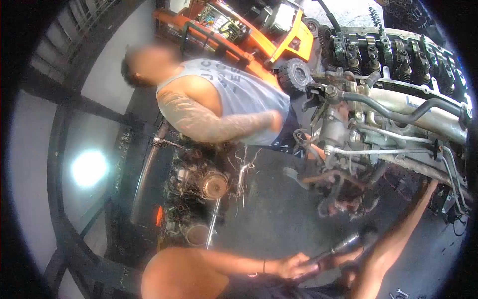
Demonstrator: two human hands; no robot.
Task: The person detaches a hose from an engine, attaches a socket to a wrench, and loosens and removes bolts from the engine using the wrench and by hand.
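Observation:
At the bottom of the head view, my left hand (294, 265), with a band at the wrist, is closed around a dark hand tool (311, 265). A bright, chrome-like cylinder (344, 242) shows near the tool's far end; blur hides its exact kind. My right forearm (391, 244) stretches up to the underside of a large engine (413, 102). The right hand itself is hidden at the engine's lower edge, so its fingers cannot be seen. Valve springs and rocker arms (398, 57) lie exposed on the engine. Metal pipes (383, 151) run along its side.
Another person in a grey sleeveless shirt (239, 102) stands beyond the engine, one arm bent. Behind are an orange machine (289, 37) with a black tyre (296, 74) and a second greasy engine (214, 185). Small wrenches (401, 294) lie on the dark floor (264, 209).

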